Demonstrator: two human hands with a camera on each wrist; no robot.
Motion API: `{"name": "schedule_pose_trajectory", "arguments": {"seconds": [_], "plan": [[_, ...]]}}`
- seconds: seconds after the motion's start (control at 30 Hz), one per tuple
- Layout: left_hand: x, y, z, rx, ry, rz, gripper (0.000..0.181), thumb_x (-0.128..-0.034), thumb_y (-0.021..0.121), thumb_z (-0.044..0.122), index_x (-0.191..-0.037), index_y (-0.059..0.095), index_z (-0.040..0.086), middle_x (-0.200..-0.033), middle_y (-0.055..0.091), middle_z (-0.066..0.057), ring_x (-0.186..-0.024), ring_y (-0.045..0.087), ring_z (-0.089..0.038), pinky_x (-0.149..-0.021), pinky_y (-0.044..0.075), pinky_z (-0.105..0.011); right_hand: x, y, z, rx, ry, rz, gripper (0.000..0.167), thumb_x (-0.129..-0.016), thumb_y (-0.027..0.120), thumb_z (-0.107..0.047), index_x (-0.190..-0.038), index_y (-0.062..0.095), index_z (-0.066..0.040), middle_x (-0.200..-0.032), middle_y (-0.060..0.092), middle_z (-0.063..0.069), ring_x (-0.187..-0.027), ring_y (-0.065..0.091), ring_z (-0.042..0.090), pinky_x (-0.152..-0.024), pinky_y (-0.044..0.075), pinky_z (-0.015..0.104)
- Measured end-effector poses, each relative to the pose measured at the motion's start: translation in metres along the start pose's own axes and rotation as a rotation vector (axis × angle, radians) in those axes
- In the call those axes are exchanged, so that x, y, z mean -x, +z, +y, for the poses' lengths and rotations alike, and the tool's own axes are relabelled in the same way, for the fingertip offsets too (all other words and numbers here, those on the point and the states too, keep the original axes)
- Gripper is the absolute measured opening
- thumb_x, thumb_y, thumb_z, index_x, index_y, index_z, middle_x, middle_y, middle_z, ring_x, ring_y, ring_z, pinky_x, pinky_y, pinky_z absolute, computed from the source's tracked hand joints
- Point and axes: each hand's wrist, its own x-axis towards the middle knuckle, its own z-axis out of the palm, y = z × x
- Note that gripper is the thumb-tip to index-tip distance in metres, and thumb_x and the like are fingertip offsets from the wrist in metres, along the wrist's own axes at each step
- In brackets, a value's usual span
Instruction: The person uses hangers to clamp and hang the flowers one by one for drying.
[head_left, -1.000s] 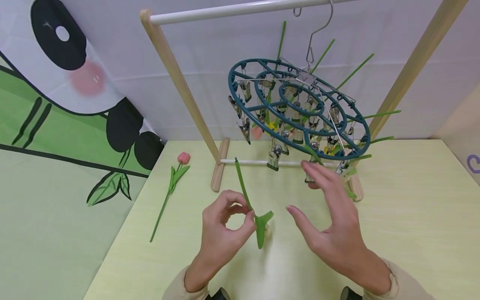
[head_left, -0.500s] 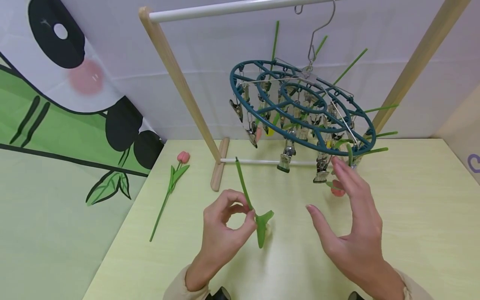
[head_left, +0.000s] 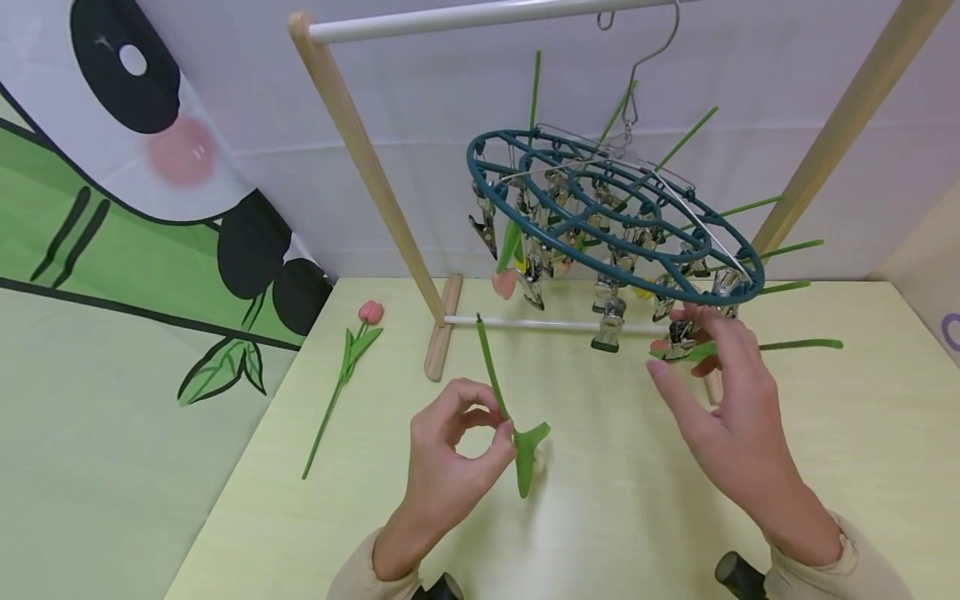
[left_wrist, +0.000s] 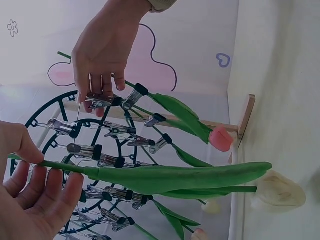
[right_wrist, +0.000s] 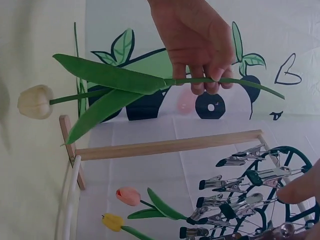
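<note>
An artificial white tulip (left_wrist: pixel 281 192) with long green leaves (head_left: pixel 528 454) hangs flower down from my left hand (head_left: pixel 457 475), which pinches its stem between thumb and fingers. Blue-green rings form the clip hanger (head_left: pixel 562 242), tilted and hung from a hook, with several metal clips below. At its right front, my right hand (head_left: pixel 738 408) has its fingers at a clip (head_left: pixel 681 333), with the thumb apart from them. A pink tulip (left_wrist: pixel 220 138) hangs from the hanger near that hand. Whether the right fingers press the clip is partly hidden.
A loose pink tulip (head_left: pixel 345 375) lies on the table (head_left: pixel 300 533) at the left. The wooden stand (head_left: pixel 360 158) carries the hanger on its white top bar (head_left: pixel 480 17). More tulips, including a yellow one (right_wrist: pixel 112 222), hang from the clips.
The hanger has turned, its clips and flower stems shifting round. My right hand has moved right along its front edge. My left hand keeps its pinch on the white tulip, nearly still.
</note>
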Motion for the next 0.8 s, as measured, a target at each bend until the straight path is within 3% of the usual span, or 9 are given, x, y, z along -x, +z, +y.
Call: {"name": "schedule_pose_trajectory", "arguments": {"seconds": [0.1,0.2,0.27,0.4,0.57,0.8], "plan": [[0.000,0.000,0.000,0.004,-0.003,-0.001,0.026,-0.0709,0.057,-0.018,-0.088,0.054,0.001,-0.079,0.056,-0.009,-0.069,0.060,-0.016,-0.066,0.057,-0.032,-0.006,-0.005,0.002,0.002,0.018,0.013,0.040,-0.084,0.067,-0.001,-0.123,0.058,-0.004,-0.107,0.055,0.002,-0.083,0.042,0.010,-0.064,0.033,0.020],[0.000,0.001,-0.001,0.005,-0.004,-0.003,0.025,-0.0719,0.058,-0.016,-0.089,0.054,0.002,-0.078,0.056,-0.010,-0.068,0.060,-0.017,-0.066,0.057,-0.032,-0.008,-0.009,0.003,-0.052,0.049,0.004,0.032,-0.085,0.065,0.003,-0.116,0.061,-0.001,-0.107,0.056,-0.002,-0.075,0.043,0.010,-0.063,0.036,0.012],[0.000,0.001,-0.002,0.006,-0.006,-0.004,0.025,-0.0715,0.058,-0.017,-0.089,0.054,0.002,-0.078,0.056,-0.010,-0.069,0.060,-0.016,-0.066,0.057,-0.032,-0.009,-0.010,0.004,-0.110,0.075,-0.009,0.030,-0.084,0.064,0.008,-0.114,0.061,0.003,-0.109,0.056,-0.002,-0.076,0.049,0.010,-0.067,0.042,0.007],[-0.001,0.002,-0.003,0.009,0.000,-0.001,0.027,-0.0703,0.058,-0.018,-0.089,0.054,0.001,-0.079,0.056,-0.009,-0.070,0.060,-0.013,-0.065,0.057,-0.032,-0.010,-0.013,0.005,-0.201,0.109,-0.018,0.033,-0.082,0.063,0.013,-0.114,0.060,0.007,-0.114,0.059,0.002,-0.085,0.060,0.013,-0.069,0.051,0.012],[-0.001,0.004,-0.003,0.019,-0.001,-0.001,0.028,-0.0697,0.058,-0.019,-0.089,0.054,0.001,-0.079,0.056,-0.009,-0.069,0.060,-0.015,-0.065,0.057,-0.032,-0.012,-0.014,0.007,-0.210,0.114,-0.037,0.034,-0.079,0.068,0.011,-0.112,0.062,0.002,-0.110,0.062,0.002,-0.082,0.062,0.013,-0.055,0.050,0.015],[-0.002,0.005,-0.004,0.020,0.009,-0.012,0.022,-0.0731,0.058,-0.014,-0.091,0.055,-0.001,-0.080,0.057,-0.016,-0.070,0.061,-0.018,-0.065,0.057,-0.033,-0.017,-0.017,0.009,-0.216,0.074,-0.098,0.029,-0.079,0.069,0.009,-0.107,0.062,0.004,-0.100,0.064,0.007,-0.075,0.065,0.011,-0.053,0.053,0.022]]}}
